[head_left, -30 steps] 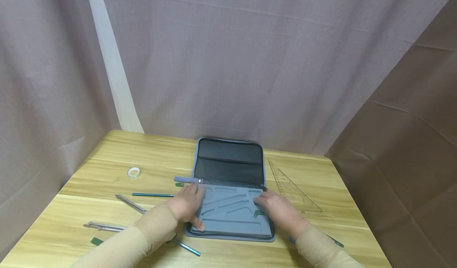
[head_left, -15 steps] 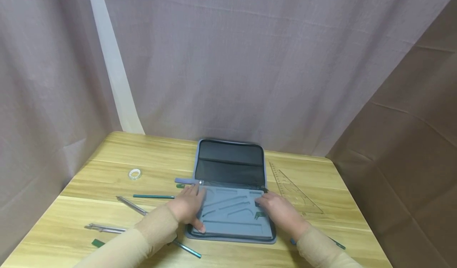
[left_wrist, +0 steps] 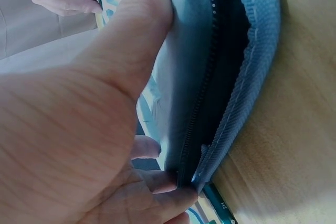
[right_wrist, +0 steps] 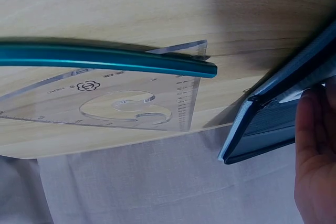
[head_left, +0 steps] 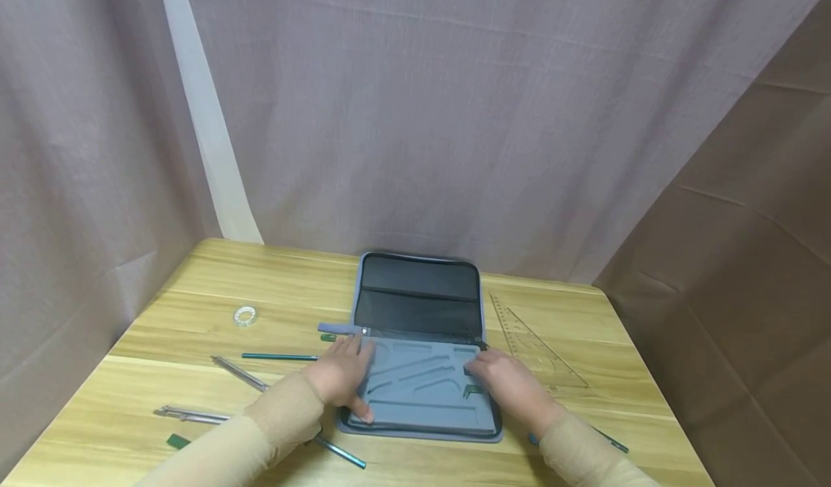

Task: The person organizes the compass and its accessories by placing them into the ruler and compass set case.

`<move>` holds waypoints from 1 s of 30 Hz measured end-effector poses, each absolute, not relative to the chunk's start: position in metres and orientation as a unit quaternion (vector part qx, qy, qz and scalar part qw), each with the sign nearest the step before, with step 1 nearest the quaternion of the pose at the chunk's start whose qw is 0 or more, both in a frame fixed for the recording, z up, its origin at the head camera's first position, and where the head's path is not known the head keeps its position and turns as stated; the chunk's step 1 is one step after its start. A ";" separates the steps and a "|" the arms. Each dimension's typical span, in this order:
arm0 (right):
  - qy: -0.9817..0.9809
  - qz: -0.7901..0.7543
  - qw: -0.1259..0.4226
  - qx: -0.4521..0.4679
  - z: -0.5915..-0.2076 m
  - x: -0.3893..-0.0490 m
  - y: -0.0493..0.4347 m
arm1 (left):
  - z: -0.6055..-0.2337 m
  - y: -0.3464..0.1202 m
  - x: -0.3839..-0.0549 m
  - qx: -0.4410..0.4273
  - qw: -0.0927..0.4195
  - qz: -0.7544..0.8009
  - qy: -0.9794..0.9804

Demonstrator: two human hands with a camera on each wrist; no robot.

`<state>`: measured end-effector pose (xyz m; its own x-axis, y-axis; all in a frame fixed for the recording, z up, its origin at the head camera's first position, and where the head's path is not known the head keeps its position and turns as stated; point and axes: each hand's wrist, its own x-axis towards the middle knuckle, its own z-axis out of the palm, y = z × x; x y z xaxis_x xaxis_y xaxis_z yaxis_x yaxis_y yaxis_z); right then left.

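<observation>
A zip case [head_left: 420, 440] lies unfolded, its dark pocketed lid [head_left: 418, 292] at the back. In its front half sits a grey-blue moulded tray [head_left: 431, 416] with shaped slots. My left hand [head_left: 340, 375] rests spread along the tray's left side, thumb [left_wrist: 144, 17] on the front corner, fingers at the back corner by the zip. At the tray's right side my right hand [head_left: 513, 386] pinches a small dark piece [head_left: 467, 370] at a slot; its kind is mostly hidden. Just in front of those fingertips a small green piece [head_left: 472, 389] sits in the tray.
Left lie a tape roll [head_left: 244, 317], a teal pencil [head_left: 279, 357], two metal compasses [head_left: 239, 373] [head_left: 188, 415] and a green piece [head_left: 177, 441]. Another teal pencil [head_left: 340, 452] lies in front. A clear set square [head_left: 552, 371] and a teal rod [right_wrist: 105, 59] are right.
The whole head view shifts slightly. Both hands keep their places on the tray, and nothing is taken up or let go.
</observation>
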<state>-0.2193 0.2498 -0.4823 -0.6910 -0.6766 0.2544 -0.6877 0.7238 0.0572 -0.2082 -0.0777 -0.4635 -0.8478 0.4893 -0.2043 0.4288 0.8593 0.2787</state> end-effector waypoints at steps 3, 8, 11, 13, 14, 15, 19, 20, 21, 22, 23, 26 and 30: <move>-0.918 0.018 0.131 0.373 -0.483 -0.219 0.250 | -0.464 -0.078 -0.209 0.238 0.137 0.110 0.955; -0.920 0.008 0.130 0.369 -0.484 -0.217 0.250 | -0.457 -0.076 -0.206 0.232 0.141 0.104 0.957; -0.922 0.006 0.128 0.364 -0.485 -0.217 0.250 | -0.458 -0.076 -0.206 0.233 0.138 0.100 0.957; -0.923 0.006 0.128 0.362 -0.485 -0.216 0.250 | -0.459 -0.075 -0.206 0.234 0.136 0.100 0.958; -0.923 0.005 0.129 0.361 -0.486 -0.216 0.250 | -0.459 -0.076 -0.206 0.234 0.135 0.100 0.958; -0.923 0.006 0.130 0.361 -0.486 -0.216 0.250 | -0.459 -0.076 -0.206 0.233 0.135 0.101 0.958; -0.923 0.022 0.131 0.361 -0.488 -0.216 0.252 | -0.461 -0.075 -0.206 0.232 0.138 0.103 0.957; -0.924 0.028 0.130 0.360 -0.488 -0.215 0.252 | -0.461 -0.076 -0.206 0.232 0.139 0.104 0.957; -0.925 0.035 0.127 0.356 -0.488 -0.215 0.252 | -0.461 -0.075 -0.206 0.232 0.140 0.103 0.957; -0.927 0.044 0.121 0.351 -0.487 -0.215 0.252 | -0.461 -0.075 -0.206 0.232 0.140 0.102 0.957; -0.930 0.052 0.113 0.345 -0.486 -0.215 0.253 | -0.461 -0.076 -0.206 0.233 0.140 0.102 0.957; -0.944 0.074 0.082 0.310 -0.482 -0.213 0.254 | -0.461 -0.076 -0.206 0.234 0.140 0.101 0.957; -0.963 0.085 0.035 0.255 -0.473 -0.208 0.262 | -0.461 -0.077 -0.207 0.236 0.139 0.106 0.956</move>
<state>-0.2083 0.2615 -0.4727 -0.8678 -0.4843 0.1115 -0.4964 0.8557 -0.1465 -0.2067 -0.0767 -0.4610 -0.8496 0.4813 -0.2158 0.4224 0.8659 0.2680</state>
